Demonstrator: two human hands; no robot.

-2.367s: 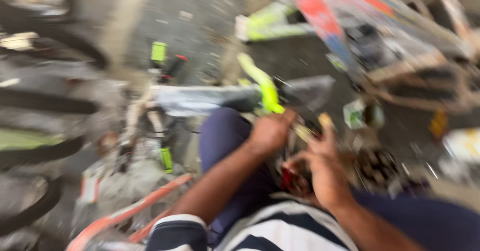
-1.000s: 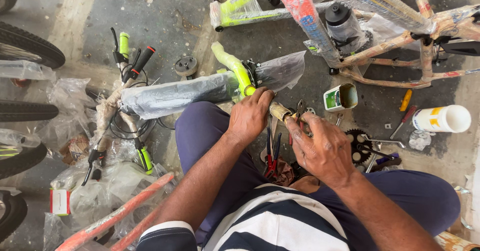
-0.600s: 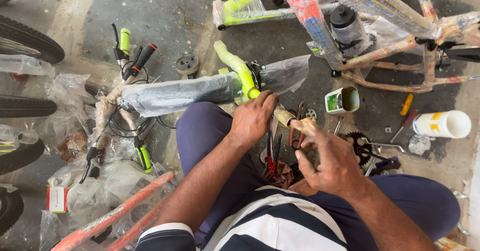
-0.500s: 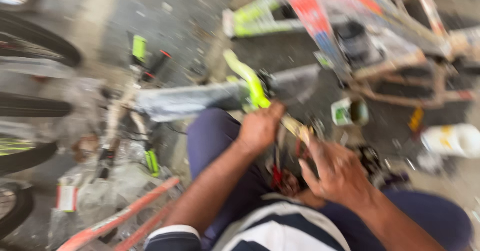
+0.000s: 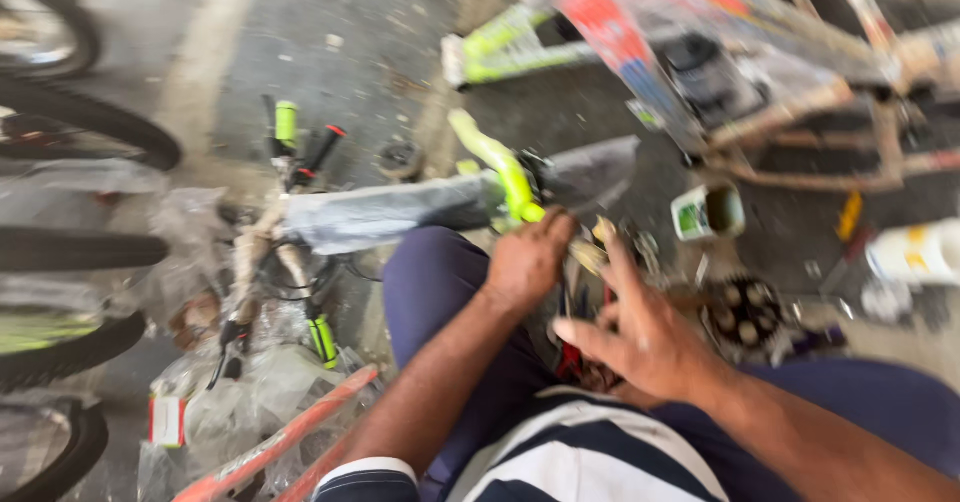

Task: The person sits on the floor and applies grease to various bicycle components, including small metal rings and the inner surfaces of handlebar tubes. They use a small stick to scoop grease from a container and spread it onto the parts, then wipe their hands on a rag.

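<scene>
Head view: right hand (image 5: 640, 337) has released, fingers spread; left hand (image 5: 527, 262) apparently still grips the small part (image 5: 588, 254) beside the bike frame (image 5: 500, 167).

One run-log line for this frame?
left hand: closed on small part beside green fork | right hand: open, fingers spread | frame blurred

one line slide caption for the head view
Left hand grips a small tan part beside the neon-yellow bicycle frame; right hand open nearby.

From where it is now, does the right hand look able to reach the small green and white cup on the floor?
Probably yes: the right hand is open, and the cup stands just beyond it with nothing between.
</scene>
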